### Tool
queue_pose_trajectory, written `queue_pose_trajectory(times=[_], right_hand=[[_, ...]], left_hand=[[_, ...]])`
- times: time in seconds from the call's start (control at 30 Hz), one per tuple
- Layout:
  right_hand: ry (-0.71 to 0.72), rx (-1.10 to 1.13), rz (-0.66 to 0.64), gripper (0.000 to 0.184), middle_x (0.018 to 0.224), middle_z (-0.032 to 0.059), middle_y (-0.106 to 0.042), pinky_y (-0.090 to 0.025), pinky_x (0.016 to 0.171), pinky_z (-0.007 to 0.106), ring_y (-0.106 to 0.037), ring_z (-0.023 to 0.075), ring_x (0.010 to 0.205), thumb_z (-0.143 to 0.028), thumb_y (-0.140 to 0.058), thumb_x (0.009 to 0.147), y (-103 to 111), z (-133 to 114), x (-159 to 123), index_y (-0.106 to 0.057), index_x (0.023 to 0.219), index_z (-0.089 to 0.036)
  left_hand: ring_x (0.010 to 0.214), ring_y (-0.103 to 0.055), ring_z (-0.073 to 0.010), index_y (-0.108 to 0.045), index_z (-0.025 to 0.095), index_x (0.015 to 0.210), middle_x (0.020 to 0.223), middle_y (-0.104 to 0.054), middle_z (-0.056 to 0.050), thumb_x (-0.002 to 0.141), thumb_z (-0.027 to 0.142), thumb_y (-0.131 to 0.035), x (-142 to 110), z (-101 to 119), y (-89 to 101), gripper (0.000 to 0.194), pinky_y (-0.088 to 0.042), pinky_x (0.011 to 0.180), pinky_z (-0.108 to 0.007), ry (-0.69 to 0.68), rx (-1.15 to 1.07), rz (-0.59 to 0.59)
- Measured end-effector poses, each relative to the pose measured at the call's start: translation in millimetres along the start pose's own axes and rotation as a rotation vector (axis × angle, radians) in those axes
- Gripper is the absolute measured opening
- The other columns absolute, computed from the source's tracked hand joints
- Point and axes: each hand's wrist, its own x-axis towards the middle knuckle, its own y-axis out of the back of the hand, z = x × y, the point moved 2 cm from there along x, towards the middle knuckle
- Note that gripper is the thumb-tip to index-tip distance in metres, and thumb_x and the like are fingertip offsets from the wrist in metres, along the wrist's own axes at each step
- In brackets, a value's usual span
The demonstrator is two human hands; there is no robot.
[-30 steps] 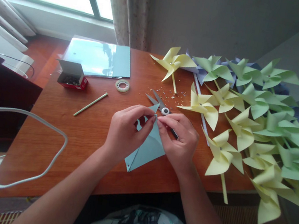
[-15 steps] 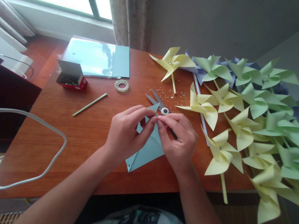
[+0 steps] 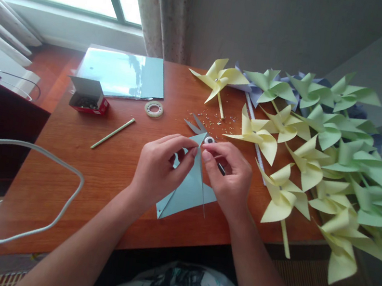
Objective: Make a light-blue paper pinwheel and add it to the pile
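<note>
A light blue sheet of paper (image 3: 188,189) with cut slits is in front of me, above the desk. My left hand (image 3: 164,165) pinches it near its upper part between thumb and fingers. One small hole shows at its lower left corner, and a narrow cut edge hangs at the right. My right hand (image 3: 229,174) is pinched at the paper's edge, close to the left fingertips but slightly apart from them. Whatever lies between the right fingertips is too small to make out. Scissors (image 3: 196,125) lie with blades spread just beyond the paper, their handles partly hidden by my right hand.
Yellow pinwheels (image 3: 282,197) and green pinwheels (image 3: 347,159) crowd the right side. A red box (image 3: 89,104) of small pieces, a tape roll (image 3: 153,109), a pale green stick (image 3: 112,133) and a plastic-covered paper pack (image 3: 122,73) are at left. A white cable (image 3: 73,201) loops over the desk's left part.
My right fingertips have moved slightly away from the left ones. The lower right of the blue paper has shifted, and a narrow edge now shows there. My left hand keeps its pinch.
</note>
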Motion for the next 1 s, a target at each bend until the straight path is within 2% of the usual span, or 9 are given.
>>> queue_pose_trajectory(times=[0.3,0.57,0.77,0.9,1.0], right_hand=[[-0.079,0.108,-0.025,0.005,0.088,0.0001,-0.066,-0.052,0.066,0.026,-0.064,0.0144,0.08,-0.02,-0.066,0.093,-1.3,4.0,0.8,-0.069,0.089,-0.023],[-0.124,0.156,-0.028,0.005,0.087,0.0,-0.066,-0.052,0.068,0.025,-0.064,0.0142,0.08,-0.021,-0.066,0.092,-0.2,4.1,1.2,-0.069,0.089,-0.022],[-0.15,0.159,-0.034,0.006,0.087,0.0001,-0.068,-0.054,0.068,0.025,-0.066,0.0147,0.079,-0.026,-0.066,0.093,0.0,4.1,2.0,-0.069,0.089,-0.022],[-0.151,0.004,-0.005,0.011,0.099,0.0037,-0.073,-0.059,0.074,0.03,-0.07,0.0182,0.086,-0.027,-0.061,0.096,14.1,8.2,2.3,-0.07,0.1,-0.023],[-0.069,-0.359,-0.04,0.019,0.106,0.0081,-0.073,-0.058,0.089,0.042,-0.069,0.0254,0.098,-0.021,-0.061,0.093,27.5,14.5,-1.4,-0.069,0.109,-0.023]], left_hand=[[0.059,-0.055,-0.009,-0.071,0.014,0.084,0.069,-0.066,0.0,0.09,0.016,-0.065,-0.1,1.6,-0.3,0.009,-0.043,0.058,-0.022,0.013,-0.068,-0.072],[0.06,-0.056,-0.0111,-0.072,0.017,0.086,0.07,-0.067,0.0,0.089,0.027,-0.071,-3.2,-9.3,-2.2,0.011,-0.043,0.054,-0.023,0.229,-0.332,-0.128],[0.059,-0.053,-0.0111,-0.071,0.017,0.084,0.067,-0.064,0.0,0.088,0.026,-0.071,-1.9,-8.7,-2.3,0.01,-0.042,0.054,-0.022,0.238,-0.325,-0.118],[0.056,-0.051,-0.0104,-0.071,0.017,0.083,0.065,-0.062,0.001,0.088,0.026,-0.07,-1.3,-9.7,-1.4,0.01,-0.042,0.052,-0.022,0.236,-0.298,-0.092],[0.057,-0.053,-0.0108,-0.07,0.018,0.083,0.068,-0.064,0.0,0.089,0.028,-0.069,-1.8,-12.1,-0.7,0.012,-0.043,0.052,-0.022,0.244,-0.303,-0.081]])
